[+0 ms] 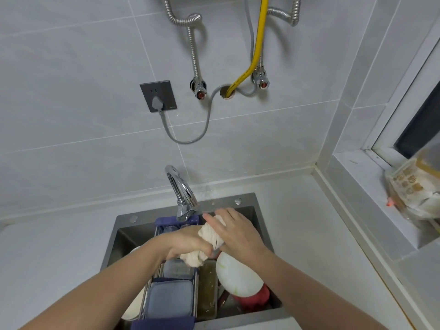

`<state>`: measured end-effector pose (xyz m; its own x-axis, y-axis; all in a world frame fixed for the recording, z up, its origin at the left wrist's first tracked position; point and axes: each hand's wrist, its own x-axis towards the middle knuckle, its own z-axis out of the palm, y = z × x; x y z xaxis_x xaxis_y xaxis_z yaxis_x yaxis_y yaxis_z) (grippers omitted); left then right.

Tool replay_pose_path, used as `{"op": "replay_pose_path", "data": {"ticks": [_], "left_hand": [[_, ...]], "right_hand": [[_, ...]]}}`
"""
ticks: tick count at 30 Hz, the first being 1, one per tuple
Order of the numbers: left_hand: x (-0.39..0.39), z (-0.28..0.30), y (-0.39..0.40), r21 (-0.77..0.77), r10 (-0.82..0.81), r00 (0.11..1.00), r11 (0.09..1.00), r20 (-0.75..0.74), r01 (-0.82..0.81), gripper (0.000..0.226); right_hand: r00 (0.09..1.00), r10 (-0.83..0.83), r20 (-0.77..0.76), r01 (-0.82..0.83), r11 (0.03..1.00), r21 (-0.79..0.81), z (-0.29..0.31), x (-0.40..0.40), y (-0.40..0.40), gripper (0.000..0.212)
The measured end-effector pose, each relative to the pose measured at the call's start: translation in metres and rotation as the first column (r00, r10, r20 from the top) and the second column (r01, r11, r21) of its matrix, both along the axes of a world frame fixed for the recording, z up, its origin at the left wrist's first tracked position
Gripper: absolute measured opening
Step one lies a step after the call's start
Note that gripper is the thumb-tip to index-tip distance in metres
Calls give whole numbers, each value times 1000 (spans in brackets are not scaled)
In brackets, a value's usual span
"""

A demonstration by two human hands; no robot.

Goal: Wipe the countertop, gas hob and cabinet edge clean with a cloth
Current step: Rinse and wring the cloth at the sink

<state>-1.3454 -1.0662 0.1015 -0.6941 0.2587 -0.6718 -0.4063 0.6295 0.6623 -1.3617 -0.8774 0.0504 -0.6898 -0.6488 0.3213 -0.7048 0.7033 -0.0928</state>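
A cream cloth (209,236), twisted into a rope, is held over the dark sink (123,225). My left hand (188,241) grips its lower end, and a bunch of cloth sticks out under the fist. My right hand (235,232) grips the upper end, fingers wrapped over it, just right of the chrome tap (182,196). The pale countertop (47,258) runs on both sides of the sink. No gas hob or cabinet edge shows in this view.
The sink holds a wire rack with grey containers (170,298), a white bowl (235,277), a red item (254,298) and a plate at the left. A bag of food (412,186) lies on the window sill at the right. A wall socket (158,96) and pipes hang above.
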Motion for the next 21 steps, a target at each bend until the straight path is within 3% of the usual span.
{"op": "replay_pose_path", "data": {"ticks": [2, 5, 8, 10, 12, 16, 21], "left_hand": [[-1, 3, 0, -15, -20, 999, 1000, 40, 21, 56], [-7, 7, 1, 0, 2, 999, 1000, 35, -2, 62], [-13, 15, 4, 55, 29, 999, 998, -20, -28, 64], [-14, 18, 6, 13, -9, 999, 1000, -32, 10, 67], [-12, 16, 8, -68, -72, 997, 995, -18, 71, 60], [-5, 15, 13, -293, -196, 981, 938, -2, 187, 38], [-7, 3, 26, -382, -135, 984, 921, -120, 80, 23]], "right_hand": [[998, 31, -50, -28, 998, 55, 9, -8, -2, 68], [998, 60, -17, -58, 993, 102, 16, -16, -4, 61], [1000, 9, 14, -10, 996, 90, 20, -26, -5, 72], [999, -20, 42, 16, 996, 90, 19, -29, -4, 89], [998, -6, 69, -3, 991, 137, 18, -29, -5, 91], [987, 94, 131, -123, 966, 229, 20, -30, -9, 49], [963, 61, 262, -120, 969, 217, 26, -39, -5, 35]]}}
